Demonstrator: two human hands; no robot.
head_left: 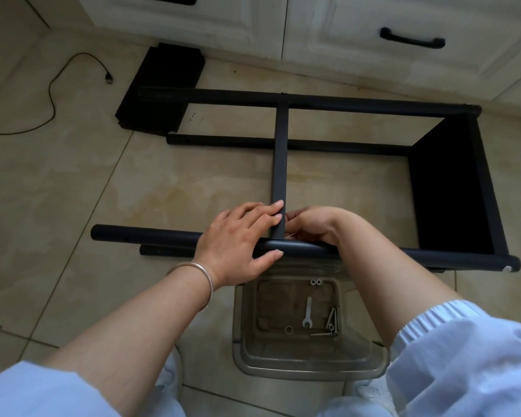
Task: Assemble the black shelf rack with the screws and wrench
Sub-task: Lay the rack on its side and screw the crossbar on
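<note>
The black shelf rack (pixel 328 103) lies on its side on the tiled floor, with a shelf panel (pixel 451 182) fitted at its right end. A flat black crossbar (pixel 280 158) runs from the far tube to the near tube (pixel 145 234). My left hand (pixel 241 239) grips the near tube where the crossbar meets it, fingers resting on the crossbar's end. My right hand (pixel 313 225) curls behind that joint; what its fingertips hold is hidden. A small silver wrench (pixel 308 313), long screws (pixel 331 319) and washers (pixel 315 282) lie in a clear plastic tray (pixel 307 365).
A second black shelf panel (pixel 160 88) lies on the floor at the far left, next to a black cable (pixel 51 94). White cabinet doors with black handles (pixel 412 39) stand behind the rack. A loose short tube (pixel 163 251) lies under the near tube.
</note>
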